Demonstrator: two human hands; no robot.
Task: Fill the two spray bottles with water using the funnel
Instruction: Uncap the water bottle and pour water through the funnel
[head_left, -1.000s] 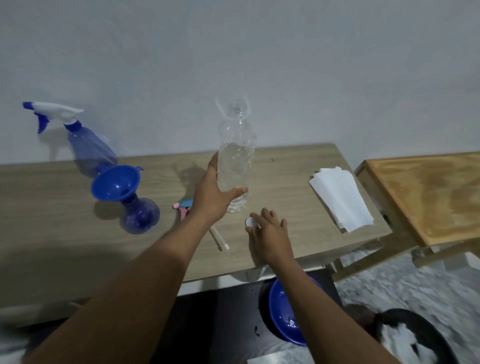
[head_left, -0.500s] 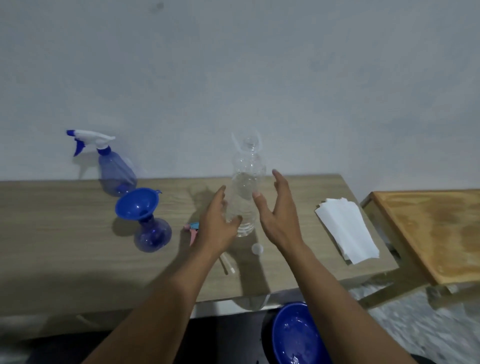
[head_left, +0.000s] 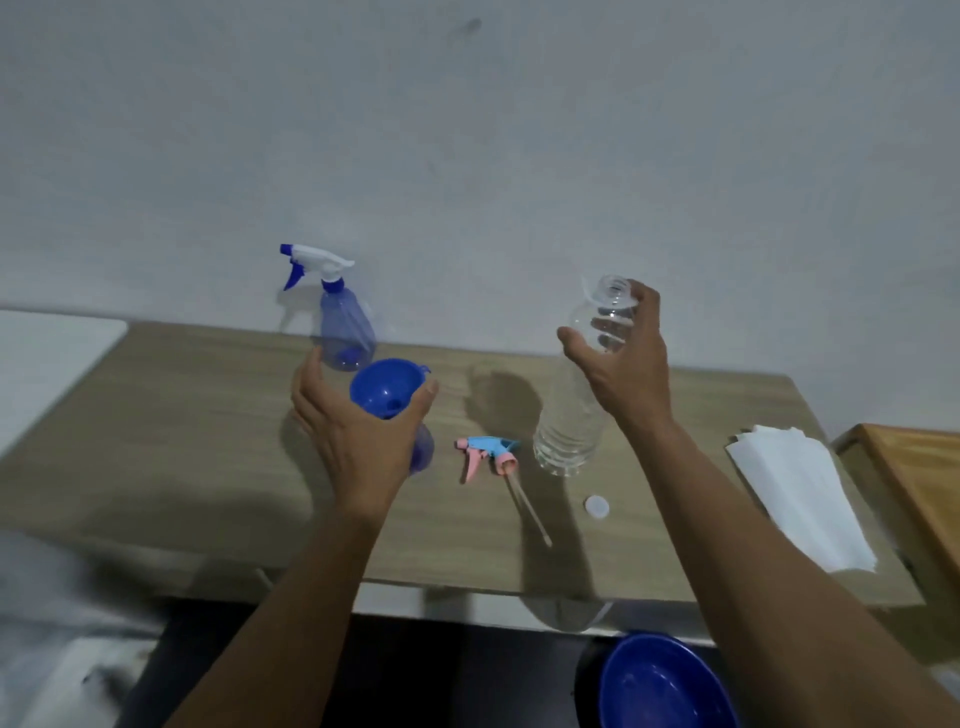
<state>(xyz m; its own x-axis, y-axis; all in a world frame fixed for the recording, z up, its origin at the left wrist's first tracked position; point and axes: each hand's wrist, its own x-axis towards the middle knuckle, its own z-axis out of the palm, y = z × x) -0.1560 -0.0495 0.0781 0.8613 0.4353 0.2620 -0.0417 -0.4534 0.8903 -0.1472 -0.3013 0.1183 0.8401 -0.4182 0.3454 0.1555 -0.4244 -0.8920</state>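
**As the funnel waits, you set up the pour**

Because the funnel (head_left: 384, 387) sits in the open spray bottle (head_left: 423, 449), your left hand (head_left: 358, 436) cups wide around it, thumb at the rim, likely to steady it. Your right hand (head_left: 623, 364) curls round the top of the uncapped water bottle (head_left: 569, 431), whose base rests on the desk (head_left: 208, 441). The second spray bottle (head_left: 345, 332) stands behind, trigger fitted.

Bare left forearm (head_left: 306, 587), bare right forearm (head_left: 743, 530)
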